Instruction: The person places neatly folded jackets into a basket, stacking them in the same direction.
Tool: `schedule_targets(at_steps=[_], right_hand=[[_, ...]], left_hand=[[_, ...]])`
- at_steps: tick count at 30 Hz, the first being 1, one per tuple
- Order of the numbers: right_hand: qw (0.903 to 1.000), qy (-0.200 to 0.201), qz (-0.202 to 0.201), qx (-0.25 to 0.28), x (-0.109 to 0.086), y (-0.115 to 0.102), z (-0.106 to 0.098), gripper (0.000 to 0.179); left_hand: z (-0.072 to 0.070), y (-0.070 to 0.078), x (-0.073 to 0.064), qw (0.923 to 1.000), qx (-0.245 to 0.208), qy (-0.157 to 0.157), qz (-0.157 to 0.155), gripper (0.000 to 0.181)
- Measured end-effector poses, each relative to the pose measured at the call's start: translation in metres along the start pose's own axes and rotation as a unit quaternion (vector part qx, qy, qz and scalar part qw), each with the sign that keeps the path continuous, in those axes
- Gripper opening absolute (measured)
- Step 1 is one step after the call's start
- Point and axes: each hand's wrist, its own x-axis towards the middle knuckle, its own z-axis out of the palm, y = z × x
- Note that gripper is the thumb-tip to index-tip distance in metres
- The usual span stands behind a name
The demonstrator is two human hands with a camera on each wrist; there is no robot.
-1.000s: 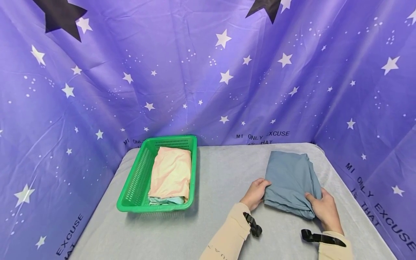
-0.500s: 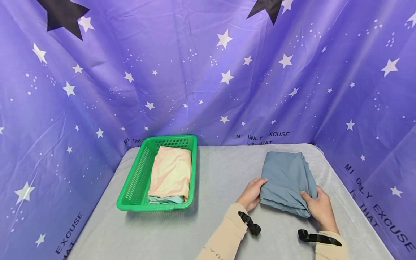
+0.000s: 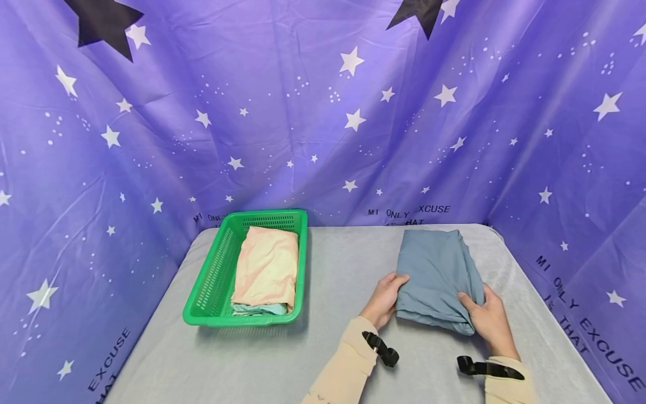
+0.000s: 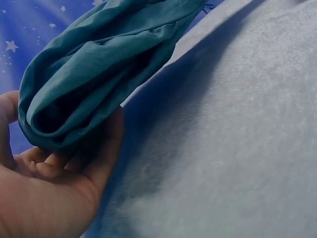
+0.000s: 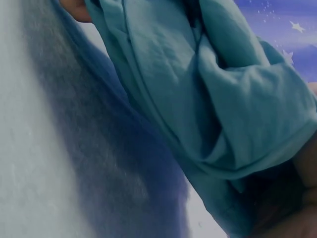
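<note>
A folded blue-grey cloth (image 3: 435, 275) is held between both hands at the right of the head view. My left hand (image 3: 383, 300) grips its left edge, thumb on top and fingers beneath. On the opposite edge, near the front corner, my right hand (image 3: 492, 322) pinches the cloth the same way. Seen from the left wrist, the folded layers of the cloth (image 4: 94, 74) loop above the fingers of the left hand (image 4: 54, 183). In the right wrist view the cloth (image 5: 208, 99) hangs in creased folds over a shadow on the table, apparently raised; much of the right hand (image 5: 292, 218) is dark.
A green plastic basket (image 3: 202, 269) stands on the left of the grey-covered table (image 3: 348, 264). Inside it lie a folded pink cloth (image 3: 267, 266) and, under that, a light green cloth (image 3: 262, 309). Purple star-printed curtains (image 3: 282, 112) enclose the back and sides.
Both hands have carried the blue-grey cloth a little to the left, keeping their grip on its two edges. The basket and the cloths in it have stayed put.
</note>
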Motion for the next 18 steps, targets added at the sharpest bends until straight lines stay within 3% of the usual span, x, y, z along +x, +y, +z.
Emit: schedule_targets(at_steps=[9, 18], right_hand=[[0.9999, -0.003, -0.009, 0.009, -0.002, -0.024, 0.007, 0.055], [0.9983, -0.037, -0.034, 0.031, -0.001, -0.041, 0.018, 0.059]], left_hand=[[-0.016, 0.02, -0.008, 0.9996, 0.0, -0.009, 0.026, 0.032], [-0.031, 0.035, -0.017, 0.9988, 0.017, 0.0, 0.046, 0.031]])
